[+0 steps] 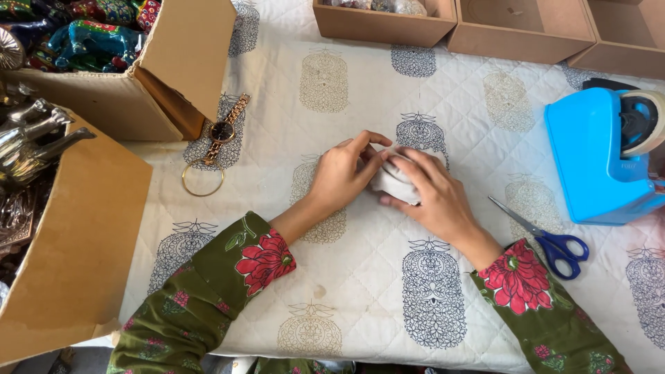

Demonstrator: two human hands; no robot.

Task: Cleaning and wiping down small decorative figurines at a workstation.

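A small object wrapped in white paper (393, 181) lies on the quilted printed cloth (374, 291) at the table's middle. My left hand (344, 173) presses on its left side with the fingers curled over the top. My right hand (429, 194) covers its right side and front, fingers bent around the wrapping. Both hands grip the bundle, and what is inside it is hidden. Both arms wear green sleeves with red flowers.
Blue-handled scissors (554, 242) lie right of my right hand, beside a blue tape dispenser (603, 156). A wristwatch (225, 128) and a gold ring bangle (203, 178) lie at left. Cardboard boxes (76, 228) of metal and painted figurines stand left; brown trays (519, 28) line the far edge.
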